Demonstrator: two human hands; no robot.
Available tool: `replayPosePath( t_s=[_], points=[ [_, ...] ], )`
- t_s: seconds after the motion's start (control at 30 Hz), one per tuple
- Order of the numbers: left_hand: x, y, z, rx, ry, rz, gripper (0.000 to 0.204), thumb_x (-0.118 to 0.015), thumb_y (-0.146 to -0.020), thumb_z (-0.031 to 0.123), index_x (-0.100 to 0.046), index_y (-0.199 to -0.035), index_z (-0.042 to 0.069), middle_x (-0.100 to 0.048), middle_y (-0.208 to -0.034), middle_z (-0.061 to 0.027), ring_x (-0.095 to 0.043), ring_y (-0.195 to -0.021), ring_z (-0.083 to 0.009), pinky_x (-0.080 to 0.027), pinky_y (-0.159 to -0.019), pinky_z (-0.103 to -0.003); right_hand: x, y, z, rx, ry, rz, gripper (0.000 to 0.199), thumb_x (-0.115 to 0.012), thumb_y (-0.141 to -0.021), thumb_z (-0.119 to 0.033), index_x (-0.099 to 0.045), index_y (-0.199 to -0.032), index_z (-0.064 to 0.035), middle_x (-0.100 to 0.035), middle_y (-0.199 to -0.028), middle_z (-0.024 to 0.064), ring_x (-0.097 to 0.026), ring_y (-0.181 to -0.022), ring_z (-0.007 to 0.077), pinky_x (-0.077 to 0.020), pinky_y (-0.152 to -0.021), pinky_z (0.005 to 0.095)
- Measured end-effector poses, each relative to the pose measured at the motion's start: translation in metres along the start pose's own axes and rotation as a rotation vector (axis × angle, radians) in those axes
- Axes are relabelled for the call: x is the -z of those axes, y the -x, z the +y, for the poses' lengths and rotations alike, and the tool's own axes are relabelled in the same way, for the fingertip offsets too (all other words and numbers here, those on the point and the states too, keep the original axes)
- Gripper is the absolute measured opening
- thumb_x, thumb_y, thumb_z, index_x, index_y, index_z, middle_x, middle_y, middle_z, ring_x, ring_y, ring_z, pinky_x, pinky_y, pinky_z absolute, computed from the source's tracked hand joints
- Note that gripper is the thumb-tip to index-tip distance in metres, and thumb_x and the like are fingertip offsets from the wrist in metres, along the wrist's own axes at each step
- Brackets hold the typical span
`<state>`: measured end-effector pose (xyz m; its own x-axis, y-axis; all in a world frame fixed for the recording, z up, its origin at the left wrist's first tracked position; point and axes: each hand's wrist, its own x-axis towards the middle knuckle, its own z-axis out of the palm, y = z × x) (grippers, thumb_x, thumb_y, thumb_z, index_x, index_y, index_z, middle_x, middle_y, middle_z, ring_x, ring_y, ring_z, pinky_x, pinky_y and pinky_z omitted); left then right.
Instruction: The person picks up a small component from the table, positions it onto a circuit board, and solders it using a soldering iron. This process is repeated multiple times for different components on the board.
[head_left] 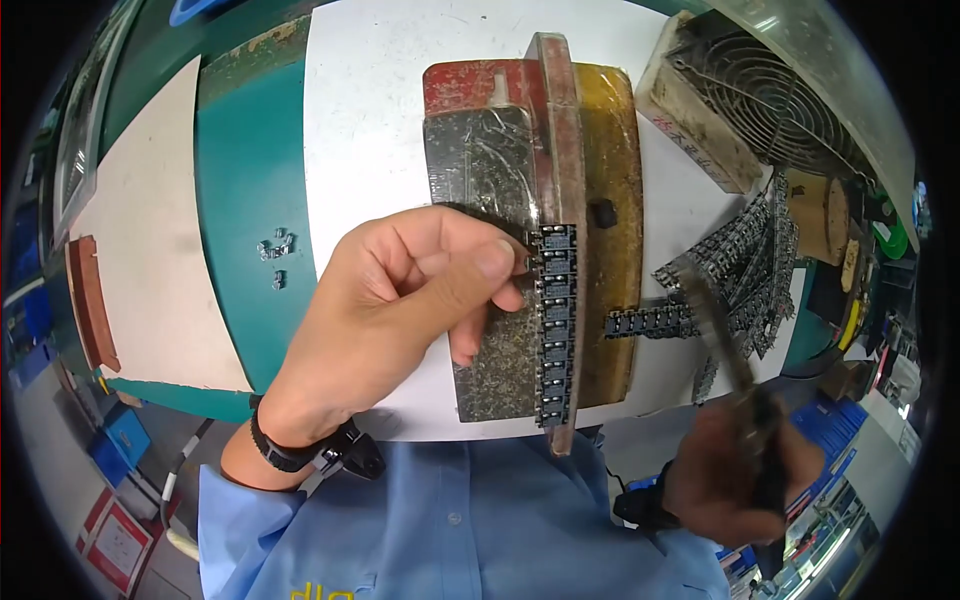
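The row of black components [556, 340] lies along the near half of the narrow bar [560, 130], and good work here seems to depend on a light touch. The left hand [375, 320] has thumb and forefinger drawn together at the row's left edge, close to its far end — whether a tiny part sits between them, I cannot tell. Those fingertips are best braced against the dark plate [490, 375], so the pieces are not nudged out of line. The right hand [730, 480] is closed around a long tool [722, 335], too blurred to identify; its tip looks well apart from the row, near the pile of black strips [755, 255]. A slow, square approach from the right would probably serve best — clear of the left fingertips and of the strip end [625, 323] overlapping the amber plate [612, 375].
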<state>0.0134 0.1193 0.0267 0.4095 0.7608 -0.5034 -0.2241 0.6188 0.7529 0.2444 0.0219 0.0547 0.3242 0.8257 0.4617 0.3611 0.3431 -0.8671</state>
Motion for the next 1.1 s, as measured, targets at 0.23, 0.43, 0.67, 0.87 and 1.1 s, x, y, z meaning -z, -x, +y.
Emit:
replayPosePath(
  t_s=[0.23, 0.43, 0.67, 0.87, 1.1],
  points=[
    [0.005, -0.007, -0.001, 0.044, 0.021, 0.01, 0.015, -0.057, -0.086, 0.013, -0.058, -0.086, -0.002, -0.061, -0.074, -0.005, -0.049, -0.051, -0.005, -0.04, -0.046, -0.018, -0.024, -0.001, 0.011, 0.075, -0.061, -0.141, 0.048, -0.038, -0.085, -0.03, -0.044, -0.112, 0.0091, -0.06, -0.075, 0.0164, -0.053, -0.054, 0.0159, -0.0392, -0.045, 0.0236],
    [0.004, -0.013, 0.002, 0.048, -0.031, 0.001, 0.014, -0.06, -0.084, 0.014, -0.059, -0.085, -0.001, -0.061, -0.072, -0.0039, -0.049, -0.052, -0.0042, -0.04, -0.046, -0.017, -0.036, -0.005, 0.019, 0.143, -0.116, -0.26, 0.045, -0.044, -0.081, -0.022, -0.044, -0.11, 0.0128, -0.06, -0.07, 0.0183, -0.051, -0.042, 0.0156, -0.0358, -0.034, 0.023],
    [0.005, -0.017, 0.002, 0.058, -0.044, 0.029, 0.016, -0.061, -0.082, 0.015, -0.057, -0.082, 0.0, -0.058, -0.066, -0.0052, -0.048, -0.044, -0.0065, -0.038, -0.042, -0.018, -0.047, -0.002, 0.031, 0.145, -0.205, -0.292, 0.045, -0.048, -0.08, -0.021, -0.042, -0.108, 0.0135, -0.059, -0.069, 0.0208, -0.051, -0.04, 0.0171, -0.0366, -0.031, 0.0232],
    [0.008, -0.019, 0.001, 0.078, -0.048, 0.041, 0.015, -0.062, -0.082, 0.014, -0.057, -0.081, 0.0, -0.058, -0.066, -0.0054, -0.047, -0.044, -0.0061, -0.037, -0.041, -0.017, -0.051, 0.002, 0.035, 0.091, -0.305, -0.231, 0.047, -0.051, -0.082, -0.027, -0.04, -0.107, 0.0112, -0.057, -0.071, 0.0237, -0.054, -0.047, 0.0205, -0.0415, -0.036, 0.0242],
    [0.014, -0.019, -0.001, 0.087, -0.055, 0.043, 0.014, -0.062, -0.081, 0.013, -0.058, -0.082, -0.001, -0.061, -0.067, -0.0074, -0.048, -0.044, -0.0057, -0.038, -0.04, -0.016, -0.051, 0.007, 0.034, 0.036, -0.408, -0.168, 0.051, -0.053, -0.083, -0.034, -0.038, -0.106, 0.0089, -0.056, -0.073, 0.0266, -0.058, -0.055, 0.024, -0.0465, -0.041, 0.0251]
  ],
)
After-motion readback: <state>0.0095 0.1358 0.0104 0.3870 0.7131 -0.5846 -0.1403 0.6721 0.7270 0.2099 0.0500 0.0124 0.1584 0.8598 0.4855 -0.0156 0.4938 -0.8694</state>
